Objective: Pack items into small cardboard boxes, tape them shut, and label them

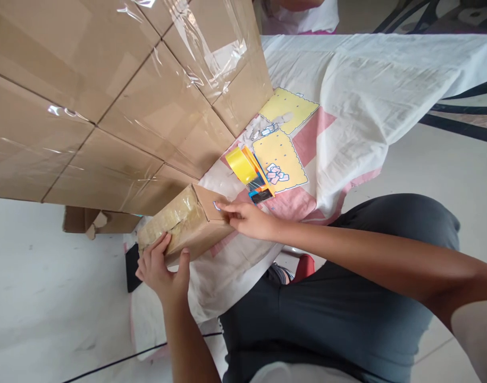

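A long cardboard box (206, 229) with clear tape along its top lies on the cloth-covered surface. My left hand (159, 268) grips its far-left end, fingers over the top edge and thumb against the side. On the box's right end is a small white sticker with a dark edge (216, 206). My right hand (247, 219) touches this sticker with an outstretched index finger, the other fingers loosely bent. Just beyond that hand, a tape dispenser (263, 183) in orange and blue carries a yellow-looking roll of tape (241, 165).
Taped cardboard cartons (148, 117) form a tall stack at the upper left. Yellow sticker sheets (281, 159) lie on the pink-and-white cloth (347, 122), some small stickers on them. An open carton (108, 221) is behind the box. Another person (303, 18) is partly visible at the top.
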`<control>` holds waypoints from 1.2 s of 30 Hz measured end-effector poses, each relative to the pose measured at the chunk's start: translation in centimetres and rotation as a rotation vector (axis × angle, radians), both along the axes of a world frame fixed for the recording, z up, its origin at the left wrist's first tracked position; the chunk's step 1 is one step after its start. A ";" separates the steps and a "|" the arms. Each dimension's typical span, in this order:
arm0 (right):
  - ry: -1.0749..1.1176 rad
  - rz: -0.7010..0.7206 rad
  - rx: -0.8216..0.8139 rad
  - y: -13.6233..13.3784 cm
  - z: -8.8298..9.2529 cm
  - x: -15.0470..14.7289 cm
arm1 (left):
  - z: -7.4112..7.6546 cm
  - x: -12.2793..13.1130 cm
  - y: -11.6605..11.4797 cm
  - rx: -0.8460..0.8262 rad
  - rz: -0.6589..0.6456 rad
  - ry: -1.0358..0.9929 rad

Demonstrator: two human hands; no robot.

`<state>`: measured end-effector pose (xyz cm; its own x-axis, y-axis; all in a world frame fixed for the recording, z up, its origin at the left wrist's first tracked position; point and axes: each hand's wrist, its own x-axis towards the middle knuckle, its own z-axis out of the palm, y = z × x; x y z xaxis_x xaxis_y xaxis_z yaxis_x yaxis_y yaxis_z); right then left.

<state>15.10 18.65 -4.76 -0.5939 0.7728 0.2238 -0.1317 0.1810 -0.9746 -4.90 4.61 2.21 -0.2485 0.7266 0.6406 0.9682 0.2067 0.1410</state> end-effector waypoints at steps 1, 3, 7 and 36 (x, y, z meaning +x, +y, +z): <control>-0.023 -0.004 0.034 0.0 0.1 0.1 | 0.0 0.0 0.0 0.001 -0.003 0.000; -0.074 -0.012 0.087 0.2 0.3 0.2 | 0.0 -0.1 0.0 0.002 -0.015 0.003; -0.122 0.025 0.173 0.1 1.3 1.1 | 0.0 -0.6 -0.2 -0.023 -0.049 0.017; -0.059 -0.796 0.450 9.4 10.5 23.3 | -8.2 3.4 -1.5 -0.481 -0.682 0.443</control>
